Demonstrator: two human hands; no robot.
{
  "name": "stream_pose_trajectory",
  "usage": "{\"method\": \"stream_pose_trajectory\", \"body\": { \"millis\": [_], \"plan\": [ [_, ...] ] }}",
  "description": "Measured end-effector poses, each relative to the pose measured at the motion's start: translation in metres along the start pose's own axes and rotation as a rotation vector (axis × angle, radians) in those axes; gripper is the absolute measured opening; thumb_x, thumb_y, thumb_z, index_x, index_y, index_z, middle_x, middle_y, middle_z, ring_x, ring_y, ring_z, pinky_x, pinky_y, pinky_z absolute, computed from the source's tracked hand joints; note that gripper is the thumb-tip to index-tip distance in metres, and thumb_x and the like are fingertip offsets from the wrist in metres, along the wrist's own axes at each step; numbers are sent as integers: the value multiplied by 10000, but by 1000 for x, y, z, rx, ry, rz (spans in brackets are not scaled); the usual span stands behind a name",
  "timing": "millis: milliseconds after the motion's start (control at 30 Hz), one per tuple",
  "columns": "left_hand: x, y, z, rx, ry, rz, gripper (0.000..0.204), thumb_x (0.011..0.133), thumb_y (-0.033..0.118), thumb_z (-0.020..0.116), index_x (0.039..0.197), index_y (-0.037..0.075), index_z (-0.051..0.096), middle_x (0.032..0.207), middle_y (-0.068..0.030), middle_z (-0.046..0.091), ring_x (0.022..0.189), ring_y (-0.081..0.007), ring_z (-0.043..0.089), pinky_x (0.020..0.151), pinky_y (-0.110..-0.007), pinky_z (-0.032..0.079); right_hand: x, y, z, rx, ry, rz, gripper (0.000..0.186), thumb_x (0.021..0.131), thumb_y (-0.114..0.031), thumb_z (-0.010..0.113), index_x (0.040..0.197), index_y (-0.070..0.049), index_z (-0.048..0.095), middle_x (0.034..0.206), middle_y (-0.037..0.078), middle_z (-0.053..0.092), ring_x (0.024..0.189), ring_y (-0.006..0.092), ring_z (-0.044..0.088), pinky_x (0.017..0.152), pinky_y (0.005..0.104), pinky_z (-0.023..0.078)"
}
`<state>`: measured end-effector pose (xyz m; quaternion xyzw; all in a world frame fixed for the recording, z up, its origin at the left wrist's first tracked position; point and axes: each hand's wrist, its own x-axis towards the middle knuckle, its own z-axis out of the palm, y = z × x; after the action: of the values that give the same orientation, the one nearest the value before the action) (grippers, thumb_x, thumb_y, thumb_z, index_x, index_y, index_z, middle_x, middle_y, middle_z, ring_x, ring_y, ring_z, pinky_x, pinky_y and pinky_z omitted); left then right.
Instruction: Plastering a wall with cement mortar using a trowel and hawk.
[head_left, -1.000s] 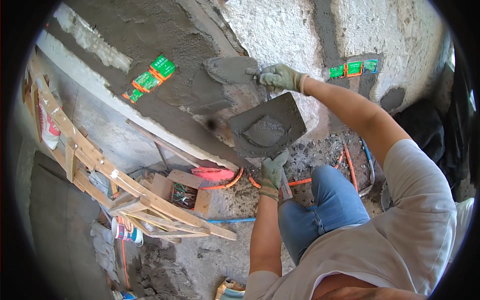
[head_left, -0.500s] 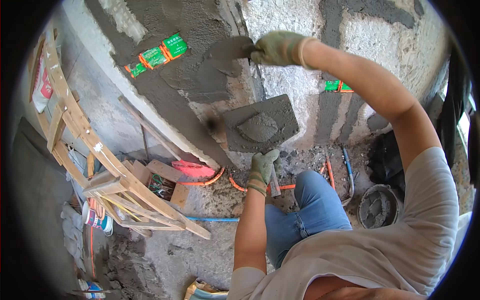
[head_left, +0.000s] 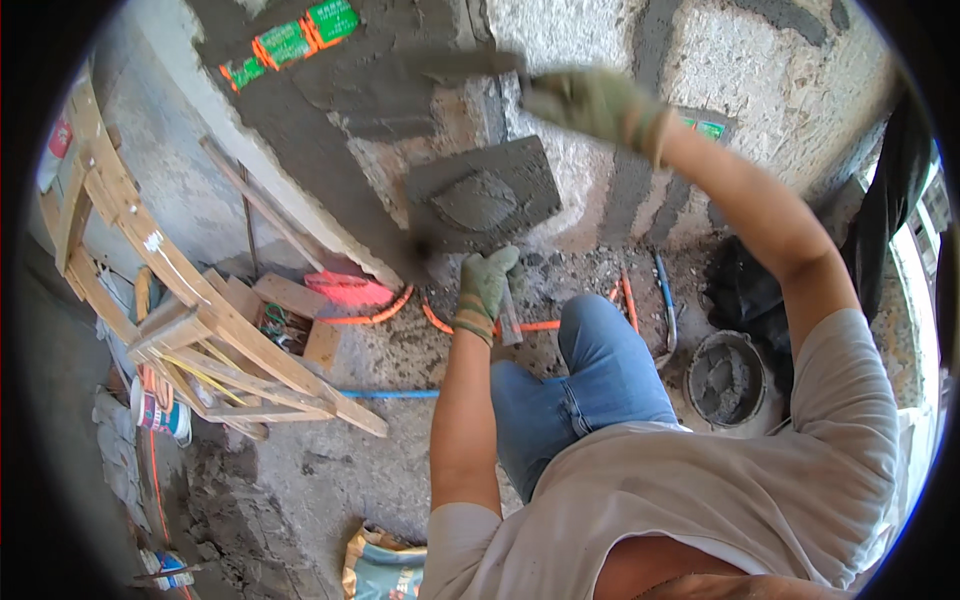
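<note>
My gloved left hand [head_left: 486,284] is closed round the handle of a flat plasterer's hawk [head_left: 540,190], held out in front of the wall. A mound of wet grey mortar [head_left: 474,200] lies on the board. Higher up, my gloved right hand [head_left: 592,103], blurred by motion, grips a plastering trowel [head_left: 460,64]. The trowel's dark blade shows nearly edge-on at the wall; I cannot tell if it touches. Fresh grey mortar [head_left: 375,85] coats the wall left of it, around a row of green box covers with orange edges [head_left: 285,43].
A wooden trestle [head_left: 185,270] leans at the left. A bucket of mortar [head_left: 725,378] stands on the floor at right, near black sheeting [head_left: 745,285]. Orange pipe [head_left: 385,308] and blue pipe [head_left: 390,394] cross the rubble-strewn floor. A sack [head_left: 380,565] lies at the bottom.
My right hand has drawn the trowel rightward relative to the wall, and its blade has turned from flat to nearly edge-on. The whole view has shifted. The mortar mound stays on the hawk.
</note>
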<state>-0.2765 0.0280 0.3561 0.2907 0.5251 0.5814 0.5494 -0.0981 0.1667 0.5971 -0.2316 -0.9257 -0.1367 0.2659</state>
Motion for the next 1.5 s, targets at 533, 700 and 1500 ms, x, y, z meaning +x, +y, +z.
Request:
{"method": "stream_pose_trajectory", "body": {
  "millis": [533, 700, 1500],
  "plan": [
    [-31, -60, -5, 93, 146, -56, 158, 873, 161, 786, 926, 28, 720, 760, -22, 688, 555, -136, 605, 483, -302, 459, -107, -83, 69, 580, -388, 467, 450, 986, -475, 559, 1144, -80, 703, 864, 207, 727, 887, 392, 715, 830, 452, 551],
    [-24, -20, -27, 193, 123, 60, 124, 889, 175, 782, 926, 68, 733, 766, -11, 699, 588, -123, 631, 500, -279, 476, -88, -40, 51, 22, -454, 143, 430, 998, -470, 542, 1142, -91, 686, 753, 142, 696, 771, 344, 712, 700, 458, 572],
    [22, -32, -1, 81, 27, -102, 169, 864, 187, 771, 843, 36, 699, 687, -63, 665, 493, -182, 611, 470, -331, 514, 40, 26, 43, 842, -136, 441, 597, 1055, -357, 544, 1539, -27, 424, 1183, 213, 656, 939, 187, 656, 839, 313, 570]
  ]
}}
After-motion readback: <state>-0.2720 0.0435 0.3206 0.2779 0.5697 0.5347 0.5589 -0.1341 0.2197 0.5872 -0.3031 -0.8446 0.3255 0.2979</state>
